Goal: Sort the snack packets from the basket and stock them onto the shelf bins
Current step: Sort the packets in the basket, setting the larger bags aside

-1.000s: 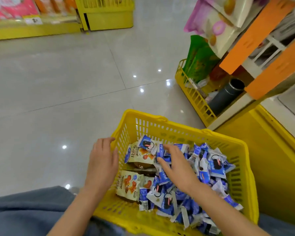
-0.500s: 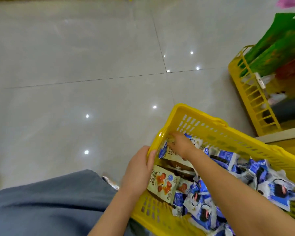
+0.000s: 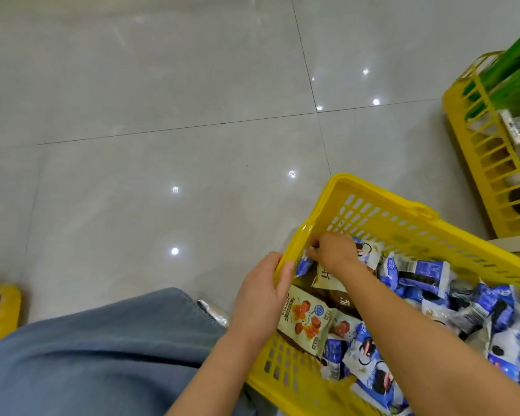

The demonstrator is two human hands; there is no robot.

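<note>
Snack packets (image 3: pixel 418 274) fill yellow basket (image 3: pixel 403 213), heaped under and right of R hand (image 3: pixel 333 250): mostly blue-white sachets, few cream packets (image 3: pixel 305 319) w/ red cubes. Sorting looks barely begun; shelf bin (image 3: pixel 487 163) far right. R hand pinches a blue-white packet (image 3: pixel 303 262) at corner; L hand (image 3: pixel 261 298) grips basket rim.

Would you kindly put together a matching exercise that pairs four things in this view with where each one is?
Things:
1 left hand
2 right hand
3 cream packet with red cubes
4 green packets

Places:
A in the shelf bin
B in the far corner of the basket
C holding the basket's side rim
D lying in the basket beside the left wrist

Pairs: 1-C; 2-B; 3-D; 4-A.
</note>
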